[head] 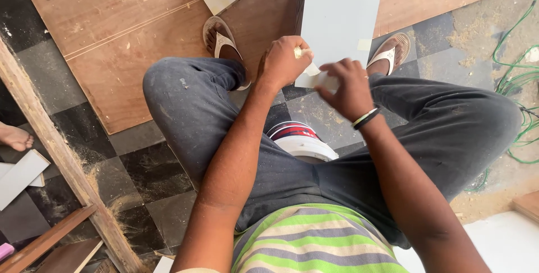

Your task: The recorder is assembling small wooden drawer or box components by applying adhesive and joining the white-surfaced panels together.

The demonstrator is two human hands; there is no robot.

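- Centrally, a seated person holds the near end of a pale grey laminate panel (337, 15), which runs from the hands toward twelve o'clock and stands between the two feet.
- Left hand (283, 61): closed around a small pale object at the panel's near corner; what the object is cannot be told.
- Right hand (347, 89): fingers pinched on a pale strip (312, 71), seemingly tape or edge banding, at the panel's bottom edge; a green, white and black wristband (365, 118) circles the wrist.
- Judged advice: the strip should be kept taut and in line with the edge, with the panel steadied by the other hand, so that it neither creases nor tears.
- Small squares of masking tape (365, 44) sit on the panel's right margin; its face looks smooth and matte.
- Plywood sheets (112, 37), reddish and grainy with scored lines, lie from ten to one o'clock on a dark checkered tile floor (140, 172) dusted with sawdust.
- White-strapped sandals (224, 43) rest on the plywood at eleven o'clock.
- A round red and white container (300, 138) sits beneath the person's legs.
- Green cable (514, 65) loops at three o'clock; a rough timber batten (62, 155) slants at eight o'clock, beside another person's bare foot (14, 137).
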